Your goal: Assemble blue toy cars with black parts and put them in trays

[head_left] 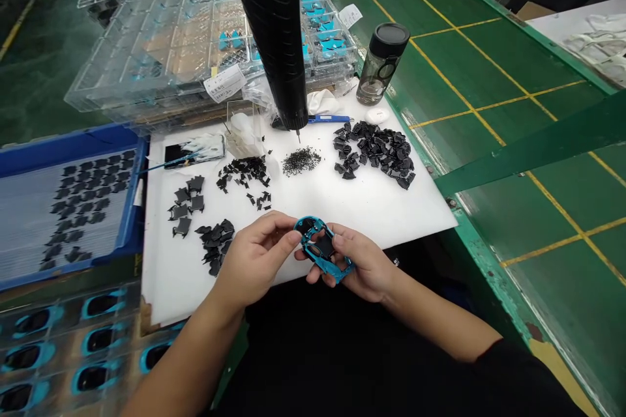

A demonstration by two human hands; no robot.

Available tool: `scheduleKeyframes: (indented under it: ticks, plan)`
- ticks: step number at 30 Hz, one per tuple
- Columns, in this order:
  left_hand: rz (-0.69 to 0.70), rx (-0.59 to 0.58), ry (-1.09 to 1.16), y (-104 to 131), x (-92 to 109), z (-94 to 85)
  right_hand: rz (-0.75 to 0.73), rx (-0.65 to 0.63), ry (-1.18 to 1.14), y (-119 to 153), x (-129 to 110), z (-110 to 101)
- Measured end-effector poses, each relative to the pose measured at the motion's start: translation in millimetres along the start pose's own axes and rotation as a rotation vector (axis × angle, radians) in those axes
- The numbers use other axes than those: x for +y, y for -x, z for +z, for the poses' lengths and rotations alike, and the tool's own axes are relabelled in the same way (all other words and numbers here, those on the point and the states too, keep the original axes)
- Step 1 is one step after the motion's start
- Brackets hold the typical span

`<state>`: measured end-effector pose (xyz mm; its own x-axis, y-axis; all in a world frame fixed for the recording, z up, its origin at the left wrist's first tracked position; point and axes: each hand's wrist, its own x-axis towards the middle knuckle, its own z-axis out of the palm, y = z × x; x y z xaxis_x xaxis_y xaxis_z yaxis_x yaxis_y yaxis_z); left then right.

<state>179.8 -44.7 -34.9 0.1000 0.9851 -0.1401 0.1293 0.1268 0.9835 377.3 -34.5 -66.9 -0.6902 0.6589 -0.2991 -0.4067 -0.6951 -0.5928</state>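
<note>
Between both hands, above the near edge of the white board [381, 221], is a blue toy car body shell [325, 265] with black parts inside. My left hand [261, 251] pinches its far left end between thumb and fingers. My right hand [364, 260] grips the other end, thumb on the rim and fingers underneath. Farther off, a black electric screwdriver [281, 45] hangs with its bit pointing down over a heap of tiny black screws [300, 161]. Small black clips [244, 171] and dark flat panels [188, 202] lie to the left, with more black pieces [215, 244] beside my left hand.
Black parts [379, 150] are piled on the right, near a drink bottle [381, 65]. Clear compartment trays [166, 32] stand at the back. On the left sits a blue bin [130, 208] above trays of blue car shells [98, 339]. A green rail [538, 140] crosses the right side.
</note>
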Motion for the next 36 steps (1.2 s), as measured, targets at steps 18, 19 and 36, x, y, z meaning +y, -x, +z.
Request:
scheduleKeyframes:
  ticks: [18,19,36]
  plan:
    - [-0.147,0.146,0.224,6.1,-12.4,6.6,-1.132,0.115,1.729,-14.1,-10.9,-12.9]
    - [-0.144,0.144,0.232,5.2,-12.6,6.4,-1.141,0.114,1.730,-14.5,-11.1,-12.5]
    - [0.040,0.815,0.207,158.1,-43.0,-83.2,-1.290,-0.489,1.605,-57.3,4.2,59.7]
